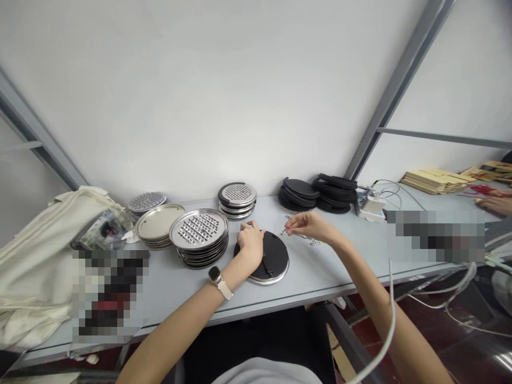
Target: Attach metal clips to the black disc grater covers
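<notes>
Cable (392,314); right fingers (297,220) around apparent clip (284,231)

Black disc (279,252) with a silver rim (266,281) — small shiny metal pieces (314,242) to its right.
The black disc lies flat, round and matt-looking, the bright metal of the silver rim curving out below its near edge; a narrow, raised-looking dark strip runs across its face toward that edge, and much of its left part is hidden. Just beside the disc's far right edge, a slim metal piece (283,231) is held between fingertips — too small to make out its exact shape. The loose pieces right of the disc are partly hidden too.
</notes>
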Action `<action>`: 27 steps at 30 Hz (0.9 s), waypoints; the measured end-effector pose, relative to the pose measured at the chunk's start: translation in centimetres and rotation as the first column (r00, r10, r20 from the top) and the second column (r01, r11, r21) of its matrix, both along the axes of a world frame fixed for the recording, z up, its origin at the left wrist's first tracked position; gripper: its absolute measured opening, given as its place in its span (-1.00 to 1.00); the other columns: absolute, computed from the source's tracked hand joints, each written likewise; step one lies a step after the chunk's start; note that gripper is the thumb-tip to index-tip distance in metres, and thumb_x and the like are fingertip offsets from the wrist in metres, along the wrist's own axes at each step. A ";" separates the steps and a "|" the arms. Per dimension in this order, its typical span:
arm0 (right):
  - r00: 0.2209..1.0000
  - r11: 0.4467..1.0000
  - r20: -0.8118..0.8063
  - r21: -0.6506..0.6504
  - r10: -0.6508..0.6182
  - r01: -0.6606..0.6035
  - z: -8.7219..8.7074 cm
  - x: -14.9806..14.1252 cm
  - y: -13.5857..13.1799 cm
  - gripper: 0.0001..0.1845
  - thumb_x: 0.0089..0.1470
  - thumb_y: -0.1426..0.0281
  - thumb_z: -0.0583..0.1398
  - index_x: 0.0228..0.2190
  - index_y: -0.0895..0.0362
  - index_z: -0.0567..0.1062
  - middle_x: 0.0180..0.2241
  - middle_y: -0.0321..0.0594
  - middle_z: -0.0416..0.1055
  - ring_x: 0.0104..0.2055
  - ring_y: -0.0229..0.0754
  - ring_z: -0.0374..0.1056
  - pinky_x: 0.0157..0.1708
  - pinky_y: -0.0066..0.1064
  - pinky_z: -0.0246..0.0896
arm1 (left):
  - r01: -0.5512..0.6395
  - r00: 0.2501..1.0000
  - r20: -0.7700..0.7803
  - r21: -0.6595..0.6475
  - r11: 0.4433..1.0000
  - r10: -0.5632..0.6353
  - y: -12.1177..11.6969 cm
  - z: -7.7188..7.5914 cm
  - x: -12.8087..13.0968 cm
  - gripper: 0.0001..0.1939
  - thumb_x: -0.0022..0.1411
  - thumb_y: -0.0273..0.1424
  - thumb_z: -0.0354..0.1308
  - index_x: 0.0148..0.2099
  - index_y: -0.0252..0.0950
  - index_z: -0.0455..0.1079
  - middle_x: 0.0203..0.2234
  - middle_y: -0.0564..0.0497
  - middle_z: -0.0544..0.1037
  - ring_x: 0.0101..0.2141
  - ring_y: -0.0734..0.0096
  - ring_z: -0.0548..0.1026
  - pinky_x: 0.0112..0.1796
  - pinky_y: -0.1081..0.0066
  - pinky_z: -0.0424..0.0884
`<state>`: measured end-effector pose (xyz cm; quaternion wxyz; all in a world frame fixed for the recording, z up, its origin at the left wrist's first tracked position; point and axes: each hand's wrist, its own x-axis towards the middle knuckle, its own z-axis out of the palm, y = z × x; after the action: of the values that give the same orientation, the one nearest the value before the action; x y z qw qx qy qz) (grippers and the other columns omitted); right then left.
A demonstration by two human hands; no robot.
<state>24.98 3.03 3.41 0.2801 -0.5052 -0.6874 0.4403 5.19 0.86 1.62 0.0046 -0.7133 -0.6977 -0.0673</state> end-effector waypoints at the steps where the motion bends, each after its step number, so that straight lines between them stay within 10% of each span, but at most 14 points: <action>1: 1.000 1.000 0.014 0.013 0.010 -0.011 -0.4 0.0 -0.3 -0.72 -0.18 0.26 0.37 -0.38 0.13 0.56 -0.41 -0.17 0.59 -0.28 -0.05 0.50 -0.33 -0.33 0.35 | 0.022 1.000 -0.001 0.012 1.000 -0.022 -0.2 0.0 -0.1 -0.60 0.37 -0.27 -0.06 0.05 -0.53 0.24 -0.18 -0.38 0.42 -0.27 0.08 0.53 -0.35 0.34 0.41; 4: 1.000 0.996 0.025 0.089 -0.001 -0.001 -1.5 0.1 -1.3 -0.77 -0.10 0.25 0.32 -0.40 0.13 0.52 -0.43 -0.21 0.58 -0.31 -0.08 0.50 -0.29 -0.31 0.35 | 0.223 0.975 0.009 0.033 0.974 -0.224 -1.0 0.7 -1.4 -0.72 0.37 -0.35 -0.07 0.02 -0.42 0.25 -0.10 -0.31 0.38 -0.28 0.16 0.52 -0.30 0.32 0.40; 10: 0.996 0.990 0.043 0.123 -0.081 0.075 -3.9 0.2 -2.1 -0.82 -0.08 0.27 0.29 -0.42 0.12 0.48 -0.43 -0.21 0.57 -0.31 -0.10 0.49 -0.24 -0.30 0.33 | 0.682 0.721 0.182 -0.012 0.732 -0.669 -2.7 2.8 -5.7 -0.69 0.30 -0.23 0.03 0.03 -0.22 0.29 -0.16 -0.09 0.42 -0.27 0.24 0.49 -0.23 0.34 0.36; 27: 0.928 0.887 0.278 0.451 -0.248 0.102 -5.4 0.3 -2.6 -0.90 0.00 0.32 0.17 -0.46 0.08 0.41 -0.39 -0.21 0.40 -0.39 -0.17 0.31 -0.33 -0.35 0.21 | 0.855 0.448 0.478 0.017 0.518 -0.756 -2.7 2.9 -7.7 -0.79 0.30 -0.24 0.08 -0.10 -0.12 0.47 -0.11 0.03 0.49 -0.14 0.33 0.48 -0.14 0.43 0.31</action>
<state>25.26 0.39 -1.98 0.3052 -0.5577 -0.7550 0.1607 -2.48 -1.89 4.54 -0.2621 -0.9205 -0.2560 -0.1357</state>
